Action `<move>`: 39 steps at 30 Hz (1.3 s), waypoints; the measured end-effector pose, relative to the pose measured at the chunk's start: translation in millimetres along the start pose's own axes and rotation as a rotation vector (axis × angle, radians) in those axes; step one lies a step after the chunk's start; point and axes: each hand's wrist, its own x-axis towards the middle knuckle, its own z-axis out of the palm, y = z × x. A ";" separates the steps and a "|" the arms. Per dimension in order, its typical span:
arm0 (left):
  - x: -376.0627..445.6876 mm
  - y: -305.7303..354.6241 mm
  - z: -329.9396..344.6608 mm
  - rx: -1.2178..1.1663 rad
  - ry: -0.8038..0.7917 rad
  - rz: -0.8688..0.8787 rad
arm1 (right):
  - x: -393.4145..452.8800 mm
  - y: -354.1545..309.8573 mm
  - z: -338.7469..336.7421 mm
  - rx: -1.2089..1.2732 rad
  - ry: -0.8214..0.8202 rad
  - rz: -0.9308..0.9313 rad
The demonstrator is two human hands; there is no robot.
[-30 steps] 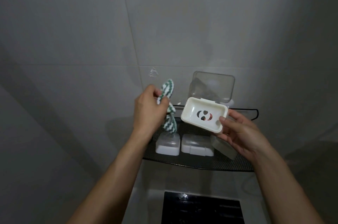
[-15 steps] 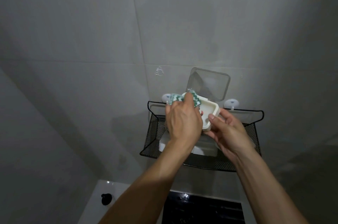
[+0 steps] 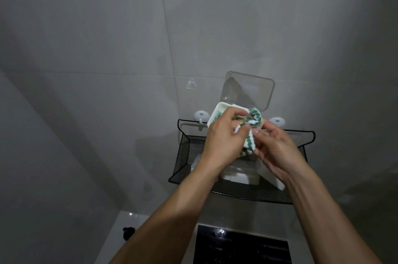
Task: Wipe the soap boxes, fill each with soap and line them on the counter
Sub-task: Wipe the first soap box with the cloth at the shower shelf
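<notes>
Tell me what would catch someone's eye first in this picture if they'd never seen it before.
First, the two hands meeting mid-frame: the left hand works a green-and-white cloth into a white soap box, whose clear lid stands open against the grey tiled wall, while the right hand holds the box. Just below hangs a black mesh basket with more soap boxes in it.

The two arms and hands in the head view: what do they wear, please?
Nothing shows on them. The left hand and right hand are bare, without gloves, rings or a watch in view. Both forearms are bare to the frame edge, with no sleeves visible.
</notes>
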 end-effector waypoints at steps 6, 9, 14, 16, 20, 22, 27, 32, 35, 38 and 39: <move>3.2 5.2 -6.5 -0.111 -0.096 0.019 | 2.2 -8.3 -8.6 0.103 -0.045 0.048; 1.8 8.7 -6.0 -0.019 -0.097 0.101 | 3.2 -11.0 -8.9 0.121 -0.029 0.043; -1.0 7.1 -10.6 0.205 -0.120 0.276 | 2.0 -17.2 -11.3 0.115 0.005 0.025; -1.5 2.5 -14.0 0.315 -0.157 0.384 | 1.5 -20.4 -14.4 0.119 0.016 0.027; 5.8 -5.2 -26.1 0.519 -0.290 0.537 | -1.0 -23.4 -19.1 0.089 0.024 0.051; 9.7 -7.0 -29.1 0.599 -0.319 0.576 | -2.4 -21.1 -17.7 0.063 0.026 0.062; 2.8 -7.8 -20.1 0.562 -0.236 0.576 | -0.6 -21.8 -9.9 0.028 0.074 0.042; 0.6 -8.4 -17.5 0.474 -0.270 0.567 | -3.5 -29.7 -13.7 -0.008 0.076 0.037; 4.6 -10.7 -27.8 0.544 -0.363 0.661 | -6.2 -28.9 -16.4 -0.012 0.074 0.062; 10.9 -10.5 -37.0 0.637 -0.386 0.721 | -8.1 -25.8 -18.2 0.006 0.075 0.079; 12.4 -10.0 -39.2 0.679 -0.388 0.734 | -8.8 -25.4 -18.8 0.011 0.074 0.079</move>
